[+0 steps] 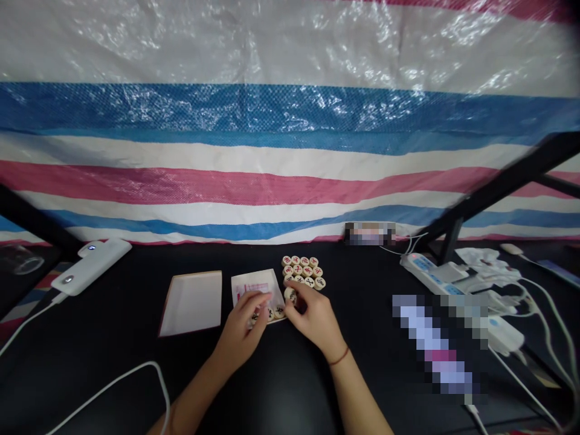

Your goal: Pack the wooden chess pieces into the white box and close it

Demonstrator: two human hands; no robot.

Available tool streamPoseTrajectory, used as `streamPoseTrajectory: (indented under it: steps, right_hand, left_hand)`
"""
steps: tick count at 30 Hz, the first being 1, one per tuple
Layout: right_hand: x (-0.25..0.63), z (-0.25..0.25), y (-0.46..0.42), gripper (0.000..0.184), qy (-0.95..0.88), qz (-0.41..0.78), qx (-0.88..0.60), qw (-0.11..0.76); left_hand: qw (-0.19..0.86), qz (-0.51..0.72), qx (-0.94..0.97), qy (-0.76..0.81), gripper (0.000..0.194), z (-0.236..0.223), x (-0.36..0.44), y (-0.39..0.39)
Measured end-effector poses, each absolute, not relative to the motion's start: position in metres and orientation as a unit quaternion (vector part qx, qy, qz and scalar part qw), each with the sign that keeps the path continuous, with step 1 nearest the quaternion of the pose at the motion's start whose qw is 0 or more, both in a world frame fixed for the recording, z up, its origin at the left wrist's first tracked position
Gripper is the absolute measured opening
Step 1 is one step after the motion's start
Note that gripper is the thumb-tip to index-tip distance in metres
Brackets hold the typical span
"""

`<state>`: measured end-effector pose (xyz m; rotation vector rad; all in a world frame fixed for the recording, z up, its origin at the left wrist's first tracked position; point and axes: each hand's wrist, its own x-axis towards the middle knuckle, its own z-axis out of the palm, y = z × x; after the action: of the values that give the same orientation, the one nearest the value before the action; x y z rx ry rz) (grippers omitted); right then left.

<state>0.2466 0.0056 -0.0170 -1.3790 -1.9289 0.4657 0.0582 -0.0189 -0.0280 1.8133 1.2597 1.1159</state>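
Observation:
My right hand (316,314) pinches a round xiangqi piece (290,296) between thumb and fingers, at the right edge of a shallow white box (241,279). Inside that box lie a few more pieces (278,312) with dark characters along the near side, and a printed pink-and-white packet (254,289). Over the box's near left part hovers my left hand (242,329), thumb and fingers apart, partly hiding the contents. Just beyond my right hand, several pieces (307,270) stand grouped in rows, red characters farther back and black ones nearer.
An open box lid (193,305) lies left of the box. Farther left is a white device (93,266) with a cable. At right are a power strip (426,272), chargers, cables and a blurred-out phone-like object (430,344). A striped plastic sheet (290,121) hangs behind the black table.

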Motion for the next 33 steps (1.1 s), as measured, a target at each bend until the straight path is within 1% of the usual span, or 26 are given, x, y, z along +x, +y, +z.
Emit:
streamPoseTrajectory:
  steps: [4, 10, 13, 17, 20, 23, 33]
  right_hand:
    - [0.262, -0.021, 0.011, 0.018, -0.73, 0.163, -0.597, 0.292]
    - [0.262, -0.024, 0.013, 0.016, -0.759, 0.185, -0.579, 0.233]
    - [0.262, -0.026, 0.014, 0.013, -0.76, 0.201, -0.571, 0.236]
    - [0.266, -0.03, 0.015, 0.019, -0.747, 0.221, -0.583, 0.229]
    - [0.267, -0.033, 0.016, 0.015, -0.743, 0.233, -0.59, 0.213]
    - [0.267, -0.033, 0.017, 0.011, -0.747, 0.229, -0.587, 0.213]
    - [0.27, -0.03, 0.017, 0.013, -0.756, 0.225, -0.573, 0.222]
  left_hand:
    - [0.286, 0.431, 0.693, 0.502, 0.024, -0.028, 0.05, -0.013]
    - [0.254, 0.429, 0.701, 0.511, 0.021, -0.03, 0.045, -0.011]
    - [0.241, 0.424, 0.709, 0.509, 0.021, -0.031, 0.045, -0.011]
    - [0.241, 0.419, 0.716, 0.505, 0.022, -0.031, 0.044, -0.01]
    - [0.243, 0.416, 0.715, 0.506, 0.022, -0.03, 0.043, -0.01]
    - [0.246, 0.413, 0.715, 0.507, 0.021, -0.029, 0.042, -0.009]
    - [0.262, 0.405, 0.715, 0.506, 0.021, -0.032, 0.042, -0.009]
